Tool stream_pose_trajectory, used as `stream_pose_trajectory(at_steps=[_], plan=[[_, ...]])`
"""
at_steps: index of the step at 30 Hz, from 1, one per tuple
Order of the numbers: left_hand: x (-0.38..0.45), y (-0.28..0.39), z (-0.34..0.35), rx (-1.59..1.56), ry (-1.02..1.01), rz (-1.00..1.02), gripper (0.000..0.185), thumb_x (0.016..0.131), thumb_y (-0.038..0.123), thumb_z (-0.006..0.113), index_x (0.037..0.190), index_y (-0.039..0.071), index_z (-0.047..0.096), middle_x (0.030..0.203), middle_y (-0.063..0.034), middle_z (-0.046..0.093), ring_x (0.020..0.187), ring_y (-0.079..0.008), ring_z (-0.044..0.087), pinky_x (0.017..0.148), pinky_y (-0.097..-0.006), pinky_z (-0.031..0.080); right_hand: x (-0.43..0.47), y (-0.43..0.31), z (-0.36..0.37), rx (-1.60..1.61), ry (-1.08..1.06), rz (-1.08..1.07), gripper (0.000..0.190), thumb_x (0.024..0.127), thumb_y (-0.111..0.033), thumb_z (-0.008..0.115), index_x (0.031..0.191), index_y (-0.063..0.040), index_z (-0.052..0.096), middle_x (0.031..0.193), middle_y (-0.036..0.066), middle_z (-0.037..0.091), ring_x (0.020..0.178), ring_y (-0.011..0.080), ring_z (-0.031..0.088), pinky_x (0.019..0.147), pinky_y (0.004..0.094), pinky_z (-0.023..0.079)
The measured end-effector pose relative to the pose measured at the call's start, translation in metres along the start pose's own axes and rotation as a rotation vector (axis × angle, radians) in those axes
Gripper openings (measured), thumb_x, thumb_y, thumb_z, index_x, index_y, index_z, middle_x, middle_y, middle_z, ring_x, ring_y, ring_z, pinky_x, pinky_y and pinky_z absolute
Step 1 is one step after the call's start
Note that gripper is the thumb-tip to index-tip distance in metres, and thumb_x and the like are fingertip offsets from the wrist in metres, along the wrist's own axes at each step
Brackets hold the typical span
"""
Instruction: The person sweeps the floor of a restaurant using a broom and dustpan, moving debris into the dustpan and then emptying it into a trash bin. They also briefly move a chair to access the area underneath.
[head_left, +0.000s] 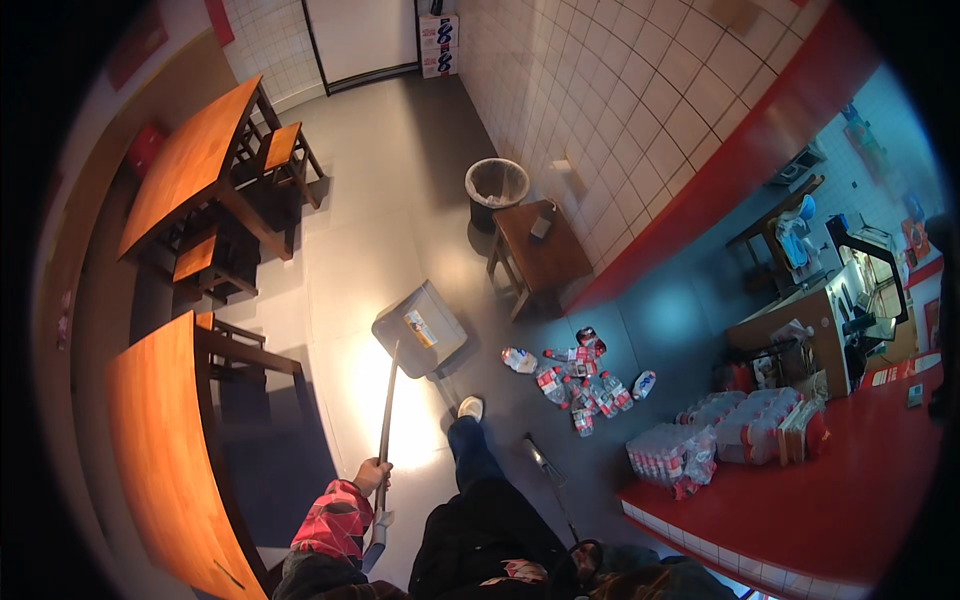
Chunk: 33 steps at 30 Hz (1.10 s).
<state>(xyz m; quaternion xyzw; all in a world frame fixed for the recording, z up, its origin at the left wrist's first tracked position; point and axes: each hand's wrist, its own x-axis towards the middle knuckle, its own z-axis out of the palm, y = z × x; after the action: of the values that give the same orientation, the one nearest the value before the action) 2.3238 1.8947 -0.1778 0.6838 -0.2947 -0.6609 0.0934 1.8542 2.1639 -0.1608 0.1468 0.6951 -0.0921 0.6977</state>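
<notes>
My left hand (371, 477) is closed around the metal handle (388, 420) of a grey plastic dustpan (427, 330), whose pan is over the floor ahead of my shoe. My right hand (585, 561) is low in the view beside my body, partly hidden, at the end of a thin long handle (564, 510). That handle leads to a narrow tool head (541, 457) on the floor; its exact kind is unclear. Beyond it, several crumpled plastic bottles (581, 379) with red and white labels lie in a loose pile on the grey floor.
A wooden stool (541, 251) and a lined trash bin (496, 184) stand by the tiled wall. Wooden tables (161, 450) with stools line the left. Packs of bottles (667, 454) sit on the red counter (810, 517) at right. Boxes (439, 46) stand by the far door.
</notes>
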Motion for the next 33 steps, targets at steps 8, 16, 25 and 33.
stream_pose_trajectory(at_steps=[8, 16, 25, 33], plan=[[0.123, 0.097, -0.037, 0.059, 0.065, -0.028, 0.018, 0.077, 0.015, 0.050, 0.082, -0.002, 0.045, 0.059, -0.0080, 0.048, 0.043, -0.0181, 0.050, 0.038, -0.0315, 0.044, -0.001, -0.083, 0.063, 0.102, -0.013, 0.090, 0.014, 0.079, -0.013, 0.049, 0.087, -0.002, 0.047, 0.060, 0.010, 0.049, 0.049, 0.0209, 0.048, 0.046, 0.0335, 0.041], [0.235, 0.137, -0.050, 0.123, 0.136, -0.014, 0.017, 0.077, 0.015, 0.049, 0.082, 0.000, 0.043, 0.056, -0.0075, 0.047, 0.039, -0.0169, 0.048, 0.036, -0.0308, 0.043, -0.020, -0.124, 0.094, 0.139, -0.016, 0.221, 0.018, 0.080, -0.015, 0.049, 0.091, -0.002, 0.048, 0.063, 0.010, 0.051, 0.051, 0.0213, 0.049, 0.048, 0.0332, 0.042], [0.318, 0.149, -0.045, 0.139, 0.185, 0.059, 0.014, 0.078, 0.014, 0.047, 0.082, 0.002, 0.041, 0.053, -0.0063, 0.044, 0.038, -0.0169, 0.049, 0.033, -0.0295, 0.040, -0.021, -0.152, 0.127, 0.160, -0.028, 0.341, 0.022, 0.081, -0.018, 0.048, 0.096, -0.002, 0.048, 0.066, 0.010, 0.053, 0.054, 0.0217, 0.051, 0.051, 0.0329, 0.044], [0.312, 0.164, -0.071, 0.018, 0.143, -0.048, 0.013, 0.081, 0.020, 0.045, 0.078, 0.007, 0.046, 0.053, -0.0020, 0.041, 0.037, -0.0132, 0.044, 0.033, -0.0264, 0.037, -0.024, -0.156, 0.161, -0.675, -0.109, -0.139, 0.030, 0.083, -0.018, 0.045, 0.109, -0.002, 0.047, 0.072, 0.010, 0.053, 0.061, 0.0217, 0.053, 0.057, 0.0329, 0.046]])
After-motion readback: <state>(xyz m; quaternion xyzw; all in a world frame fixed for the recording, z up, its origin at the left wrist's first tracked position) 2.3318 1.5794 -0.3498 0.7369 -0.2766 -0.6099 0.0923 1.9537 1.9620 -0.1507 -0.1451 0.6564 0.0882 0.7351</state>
